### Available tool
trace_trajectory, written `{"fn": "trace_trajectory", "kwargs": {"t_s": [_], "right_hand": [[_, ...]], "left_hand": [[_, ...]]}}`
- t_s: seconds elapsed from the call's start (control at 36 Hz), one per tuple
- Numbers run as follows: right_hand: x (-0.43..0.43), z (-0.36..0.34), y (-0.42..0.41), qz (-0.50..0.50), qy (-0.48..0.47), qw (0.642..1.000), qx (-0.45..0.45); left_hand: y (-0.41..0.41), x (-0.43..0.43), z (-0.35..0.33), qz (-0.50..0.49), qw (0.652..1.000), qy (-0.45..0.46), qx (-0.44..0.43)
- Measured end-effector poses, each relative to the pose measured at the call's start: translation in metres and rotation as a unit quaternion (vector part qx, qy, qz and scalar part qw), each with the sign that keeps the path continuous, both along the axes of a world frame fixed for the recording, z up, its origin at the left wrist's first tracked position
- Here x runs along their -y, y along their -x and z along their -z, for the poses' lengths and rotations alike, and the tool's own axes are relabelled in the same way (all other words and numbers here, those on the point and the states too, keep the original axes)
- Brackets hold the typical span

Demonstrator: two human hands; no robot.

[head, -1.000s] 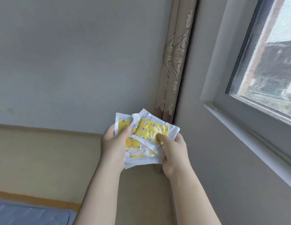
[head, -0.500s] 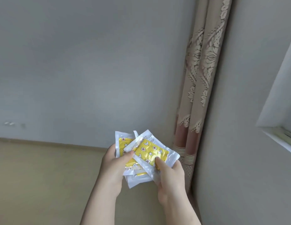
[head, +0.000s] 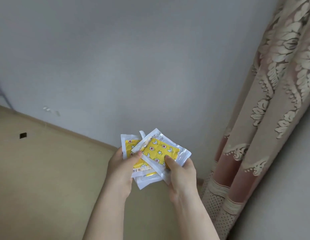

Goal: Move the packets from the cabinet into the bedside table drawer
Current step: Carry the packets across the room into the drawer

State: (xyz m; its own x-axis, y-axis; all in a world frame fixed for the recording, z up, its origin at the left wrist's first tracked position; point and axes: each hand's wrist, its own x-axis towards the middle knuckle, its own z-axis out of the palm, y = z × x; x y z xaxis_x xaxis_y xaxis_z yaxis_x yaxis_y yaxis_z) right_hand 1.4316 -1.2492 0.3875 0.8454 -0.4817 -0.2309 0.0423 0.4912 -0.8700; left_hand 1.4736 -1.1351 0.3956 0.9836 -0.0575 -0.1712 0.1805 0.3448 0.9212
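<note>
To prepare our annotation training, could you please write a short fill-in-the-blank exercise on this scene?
1. The packets are printed mostly in ____.
2. The left hand and right hand make ____ hands holding them.
3. The curtain hangs at the view's ____ edge.
Missing words: yellow; two; right.

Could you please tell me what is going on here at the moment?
A person is holding a small stack of yellow patterned packets in see-through wrappers with both hands. The left hand grips the stack's left side, and the right hand pinches the top packet with its thumb on the wrapper. The packets are up in front of a grey wall, beside a patterned curtain. Neither the cabinet nor the bedside drawer is in view.
</note>
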Motion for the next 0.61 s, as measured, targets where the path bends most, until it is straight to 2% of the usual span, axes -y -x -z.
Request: {"fn": "trace_trajectory", "kwargs": {"t_s": [0.22, 0.42, 0.61], "right_hand": [[-0.028, 0.027, -0.1, -0.103, -0.025, 0.993, -0.043], [-0.078, 0.027, -0.209, -0.156, 0.014, 0.987, -0.031], [-0.173, -0.001, -0.333, -0.232, 0.031, 0.972, 0.005]], "left_hand": [[-0.077, -0.034, 0.026, -0.102, 0.993, -0.006, -0.055], [-0.17, -0.085, 0.027, -0.162, 0.986, 0.021, -0.042], [-0.279, -0.181, 0.004, -0.232, 0.972, 0.037, -0.021]]}}
